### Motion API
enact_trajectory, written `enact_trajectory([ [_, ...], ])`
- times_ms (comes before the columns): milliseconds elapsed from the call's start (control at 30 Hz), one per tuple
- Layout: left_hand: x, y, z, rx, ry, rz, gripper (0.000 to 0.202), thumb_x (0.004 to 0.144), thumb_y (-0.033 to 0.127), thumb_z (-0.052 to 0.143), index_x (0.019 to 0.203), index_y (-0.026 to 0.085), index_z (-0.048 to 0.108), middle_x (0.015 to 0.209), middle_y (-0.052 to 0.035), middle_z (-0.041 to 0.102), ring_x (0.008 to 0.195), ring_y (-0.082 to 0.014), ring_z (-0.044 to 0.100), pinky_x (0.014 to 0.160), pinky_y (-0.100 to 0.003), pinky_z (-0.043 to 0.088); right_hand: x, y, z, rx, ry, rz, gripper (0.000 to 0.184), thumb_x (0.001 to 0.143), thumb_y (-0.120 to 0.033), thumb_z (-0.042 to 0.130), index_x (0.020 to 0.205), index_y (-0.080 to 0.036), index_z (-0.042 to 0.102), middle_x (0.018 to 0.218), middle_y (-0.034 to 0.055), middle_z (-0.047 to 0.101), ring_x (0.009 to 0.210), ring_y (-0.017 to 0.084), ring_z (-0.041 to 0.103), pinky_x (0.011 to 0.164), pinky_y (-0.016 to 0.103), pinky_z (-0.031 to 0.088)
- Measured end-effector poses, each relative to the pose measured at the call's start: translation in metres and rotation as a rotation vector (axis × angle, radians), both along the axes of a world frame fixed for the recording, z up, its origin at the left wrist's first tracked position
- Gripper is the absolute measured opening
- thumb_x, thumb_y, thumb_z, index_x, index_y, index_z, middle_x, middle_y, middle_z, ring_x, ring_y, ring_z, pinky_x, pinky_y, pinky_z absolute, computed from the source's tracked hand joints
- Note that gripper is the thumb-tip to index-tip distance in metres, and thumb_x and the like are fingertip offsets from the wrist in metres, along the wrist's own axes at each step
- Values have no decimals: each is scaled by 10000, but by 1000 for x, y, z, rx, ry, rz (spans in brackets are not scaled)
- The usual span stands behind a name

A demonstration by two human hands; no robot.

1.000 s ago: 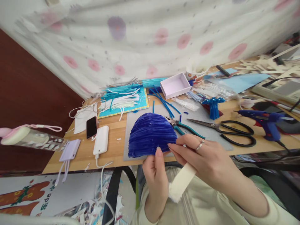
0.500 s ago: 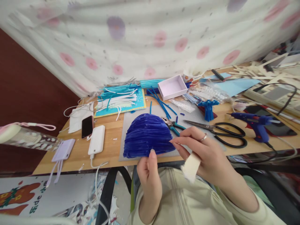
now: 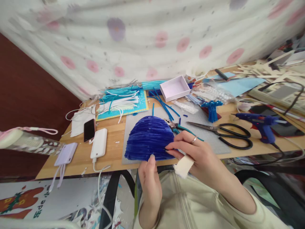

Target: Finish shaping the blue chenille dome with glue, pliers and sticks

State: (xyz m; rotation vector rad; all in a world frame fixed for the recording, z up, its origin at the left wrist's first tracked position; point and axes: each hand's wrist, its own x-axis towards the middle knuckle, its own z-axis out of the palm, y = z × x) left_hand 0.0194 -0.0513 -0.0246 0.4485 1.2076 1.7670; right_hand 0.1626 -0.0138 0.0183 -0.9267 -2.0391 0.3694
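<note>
A dark-blue, fuzzy half-dome panel (image 3: 149, 136), made of rows that look like pipe cleaners, is gripped at its lower edge by my left hand (image 3: 150, 178), thumb on top. My right hand (image 3: 190, 148) is at the panel's right side, thumb and index fingertips pinched together at its surface; whether something tiny is between them I cannot tell. A torn cream-white scrap (image 3: 184, 166) is tucked in that hand's lower fingers. Just behind the panel lie teal-handled pliers (image 3: 176, 127), partly covered. Black-handled scissors (image 3: 228, 132) rest right of them on a grey mat (image 3: 207, 144).
Blue, teal and white pipe cleaners (image 3: 121, 100) lie at the back left. A white box (image 3: 175, 89), a blue pipe-cleaner bundle (image 3: 212, 111) and a blue glue gun (image 3: 262, 122) with cable stand farther right. A phone (image 3: 89, 130) and white power bank (image 3: 98, 143) sit left.
My right hand has moved left, from the panel's right edge onto its surface, carrying the cream-white scrap along. My left hand keeps its hold on the panel.
</note>
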Motion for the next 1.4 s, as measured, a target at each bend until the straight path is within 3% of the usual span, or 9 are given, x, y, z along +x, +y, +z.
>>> enact_trajectory([
  [300, -1, 1, 0, -41, -74, -58, 344, 629, 507, 853, 635, 209, 682, 697, 3, 728, 696, -186, 690, 706, -308, 585, 0, -1, 1, 48, -17, 4, 133, 986, -133, 568, 1026, -134, 695, 940, 97, 645, 770, 167, 676, 635, 266, 552],
  [433, -1, 0, -1, -28, -106, -133, 332, 677, 536, 835, 760, 226, 748, 806, -26, 770, 830, -220, 726, 858, -360, 590, 0, -2, 1, 113, -74, -18, 127, 983, -120, 572, 1036, -144, 686, 920, 79, 648, 719, 142, 644, 594, 251, 519],
  [567, -2, -2, -4, 25, -120, -155, 261, 764, 485, 792, 811, 229, 766, 835, -24, 775, 876, -230, 734, 914, -369, 572, -2, -2, -2, 207, -71, -53, 121, 969, -108, 590, 1025, -162, 682, 875, 54, 663, 687, 131, 638, 556, 243, 500],
  [733, -3, 0, -4, 105, -130, -175, 220, 813, 427, 758, 917, 233, 772, 957, -42, 787, 1061, -264, 716, 961, -379, 559, -2, -2, -6, 289, -18, -116, 168, 898, -58, 671, 1018, -175, 682, 877, 32, 660, 707, 118, 662, 605, 228, 535],
  [900, -5, 4, 4, 121, -136, -209, 345, 842, 452, 707, 1123, 257, 751, 1027, -68, 794, 1120, -282, 706, 999, -428, 555, -4, -2, -7, 194, 68, -115, 177, 883, -45, 676, 994, -181, 690, 870, 26, 625, 707, 112, 653, 607, 225, 537],
  [1100, -5, 8, 8, 119, -174, -210, 417, 784, 467, 742, 1149, 265, 761, 1084, -71, 792, 1133, -321, 703, 961, -453, 579, -4, 2, -8, 100, 112, -169, 132, 875, -139, 724, 895, -223, 625, 868, 23, 607, 722, 142, 647, 601, 259, 531],
  [1200, -6, 8, 8, 129, -191, -174, 412, 776, 449, 753, 1157, 294, 762, 1095, -50, 794, 1153, -312, 695, 966, -442, 576, 0, 3, -7, 48, 170, -259, 131, 910, -156, 676, 867, -235, 581, 796, 2, 633, 620, 121, 610, 527, 238, 473],
  [1333, -7, 9, 8, 119, -206, -143, 409, 751, 432, 781, 1144, 322, 769, 1123, -31, 790, 1170, -298, 689, 951, -401, 582, 6, 2, -7, -57, 210, -375, 136, 1001, -157, 527, 955, -224, 636, 626, -51, 642, 485, 87, 568, 481, 204, 426],
  [1400, -7, 9, 8, 116, -222, -139, 410, 741, 425, 792, 1139, 328, 770, 1133, -29, 787, 1166, -295, 689, 932, -386, 588, 7, 2, -7, -75, 230, -369, 238, 1011, -217, 544, 784, -216, 614, 496, -78, 545, 402, 70, 490, 427, 198, 374],
])
